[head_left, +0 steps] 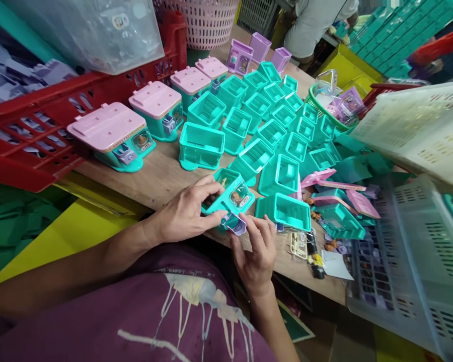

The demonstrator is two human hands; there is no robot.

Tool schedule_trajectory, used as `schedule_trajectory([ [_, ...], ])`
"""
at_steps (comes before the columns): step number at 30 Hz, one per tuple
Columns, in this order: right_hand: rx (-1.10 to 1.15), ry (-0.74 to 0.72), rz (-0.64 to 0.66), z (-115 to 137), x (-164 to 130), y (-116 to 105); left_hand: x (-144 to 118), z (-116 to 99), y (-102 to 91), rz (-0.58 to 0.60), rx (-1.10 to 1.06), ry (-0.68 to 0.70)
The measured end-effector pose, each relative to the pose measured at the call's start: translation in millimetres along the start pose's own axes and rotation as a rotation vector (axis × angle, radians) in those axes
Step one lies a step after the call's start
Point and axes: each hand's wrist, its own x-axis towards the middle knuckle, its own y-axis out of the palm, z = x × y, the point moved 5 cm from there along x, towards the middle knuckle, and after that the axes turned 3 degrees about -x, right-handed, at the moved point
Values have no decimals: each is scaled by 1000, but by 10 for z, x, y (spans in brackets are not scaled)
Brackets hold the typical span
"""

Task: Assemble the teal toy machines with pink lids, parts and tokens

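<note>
On the far left a red crate (41, 136) leans on the wooden table (154, 181), with a clear plastic bin (94, 30) sitting on top of it. Just beside the crate stands a row of finished toy houses (113, 133) with pink roofs, going back toward a pink basket (207, 20).

Near the table's front edge, the left hand (184, 213) wraps its fingers (207, 183) around a teal toy box (230, 196), holding it tight, a little tilted, just above the table. The right hand (254, 251) is just under it, and its fingers (254, 223) pinch a small purple piece (236, 224) that touches the front of the box.

Behind and to the right, lots of empty teal boxes (272, 130) stand open side by side. Farther right, loose pink lids (340, 186) lie on more teal parts, and tiny stickers and little figures (313, 251) lie near the table's edge. On the far right is a pale basket (419, 261), with another one tipped above it. Far at the back, a person in a light shirt (313, 20) stands by the table
</note>
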Motion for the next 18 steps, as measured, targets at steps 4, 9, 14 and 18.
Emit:
schedule_trajectory([
  [4, -43, 13, -51, 38, -7, 10, -1, 13, -15, 21, -36, -1],
  [9, -57, -3, -28, 103, -1, 34, -9, 51, -25, 15, -42, -10],
  [14, -129, -65, 102, 160, 76, -15, -10, 59, -26, 13, -48, 1],
  [18, -134, -134, 156, 173, 99, -48, -18, 30, -26, 12, -36, 10],
])
